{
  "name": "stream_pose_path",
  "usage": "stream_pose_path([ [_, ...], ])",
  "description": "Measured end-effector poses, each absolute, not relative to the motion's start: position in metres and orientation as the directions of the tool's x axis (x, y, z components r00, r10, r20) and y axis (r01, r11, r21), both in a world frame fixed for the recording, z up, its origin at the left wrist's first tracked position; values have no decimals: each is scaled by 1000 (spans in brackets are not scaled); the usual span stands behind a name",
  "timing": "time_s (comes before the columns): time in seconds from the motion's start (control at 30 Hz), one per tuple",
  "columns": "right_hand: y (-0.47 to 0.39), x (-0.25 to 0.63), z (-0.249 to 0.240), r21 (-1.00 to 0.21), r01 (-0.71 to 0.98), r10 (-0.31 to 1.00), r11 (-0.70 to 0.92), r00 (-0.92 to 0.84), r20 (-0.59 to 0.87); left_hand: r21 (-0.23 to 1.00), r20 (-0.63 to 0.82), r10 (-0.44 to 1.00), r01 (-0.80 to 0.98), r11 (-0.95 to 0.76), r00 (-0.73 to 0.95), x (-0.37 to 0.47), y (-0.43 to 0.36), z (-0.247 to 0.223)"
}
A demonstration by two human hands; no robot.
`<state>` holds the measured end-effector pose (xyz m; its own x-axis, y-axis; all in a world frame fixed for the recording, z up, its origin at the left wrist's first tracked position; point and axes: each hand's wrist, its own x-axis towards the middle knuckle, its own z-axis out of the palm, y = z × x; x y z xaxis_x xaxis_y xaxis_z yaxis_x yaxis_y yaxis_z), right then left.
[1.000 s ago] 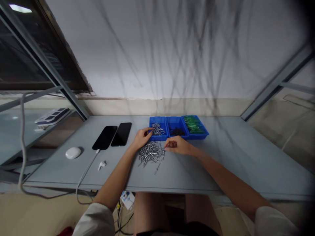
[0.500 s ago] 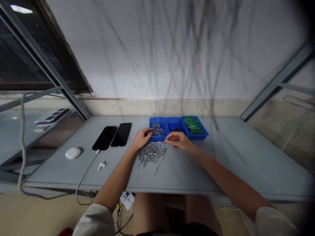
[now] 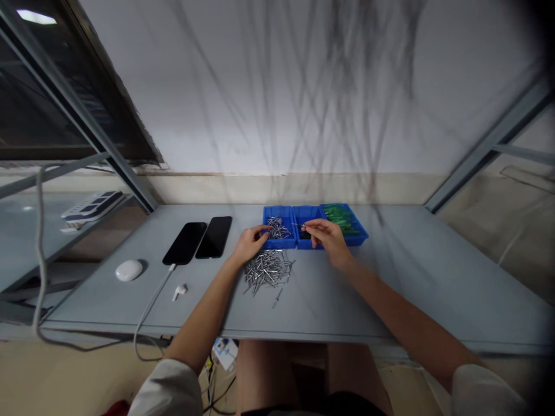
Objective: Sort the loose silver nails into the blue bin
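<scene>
The left bin stands behind the pin pile and right of two phones

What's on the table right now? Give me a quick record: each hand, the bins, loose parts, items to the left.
Left hand: at the left edge of the left bin
Right hand: pinching a thin metal pin above the middle bin
Left bin contents: metal pins
Middle bin contents: dark, partly hidden by the right hand
Right bin contents: green pieces
Loose parts: pin pile in front of the left bin; single pin nearer
Left side: two phones, white case, earbud
</scene>
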<state>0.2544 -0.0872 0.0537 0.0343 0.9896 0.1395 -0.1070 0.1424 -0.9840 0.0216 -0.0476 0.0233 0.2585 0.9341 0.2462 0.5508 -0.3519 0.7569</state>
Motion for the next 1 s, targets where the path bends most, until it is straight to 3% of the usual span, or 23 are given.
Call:
stream_pose_path([
  [0.23,-87,256,53,-986,-24,985,163,55,162,752,244,934,557,-352,261,21,-47,23],
  [0.67,-81,255,32,-985,72,961,156,-240,135,753,250,932,553,-357,262,21,-47,22],
  [1.0,-83,254,35,-982,116,951,148,-290,109,748,244,928,554,-365,283,20,-46,21],
])
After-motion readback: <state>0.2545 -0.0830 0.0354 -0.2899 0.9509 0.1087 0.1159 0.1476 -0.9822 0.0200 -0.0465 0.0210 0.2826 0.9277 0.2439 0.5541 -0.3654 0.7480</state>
